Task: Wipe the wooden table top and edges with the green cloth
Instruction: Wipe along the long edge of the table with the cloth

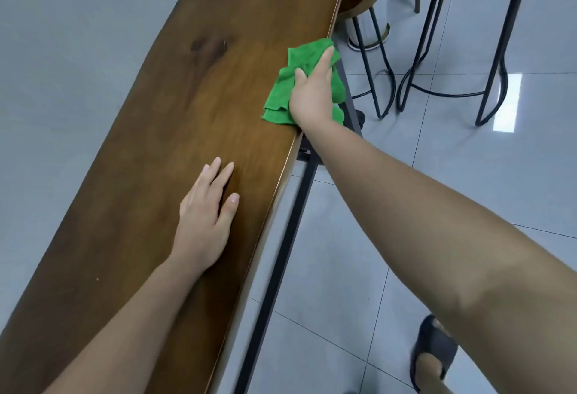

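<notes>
We take the wooden table (150, 150) as our landmark: a long brown slab whose long axis runs from the near left away to the far right. The green cloth (281, 87) lies on the table's right-hand long edge, a little past halfway along. It is bunched and folded, part of it on the top and part draped down over the side. Our right hand (312, 97) lies on it and presses it to the wood. The thumb and forefinger that show are stretched out flat along the edge, with nothing clenched (the remaining fingers drop past the edge and we cannot see how they lie). Our left hand (203, 222) is released, fingers straight, palm down on the bare top. It is nearer to us and inboard of that same edge, well apart from the cloth, and seems to brace us.

The relation that matters is that the cloth sits under the right hand, right on the edge. The edge runs on ahead of the fingertips toward the table's far end, roughly in line with the forearm. We judge the next stroke should follow that line, made by the right hand. The cloth looks soft and plush, bright green, crumpled into several layers with a loose corner trailing toward the table's middle. It could slip off the side if pressure eases.
</notes>
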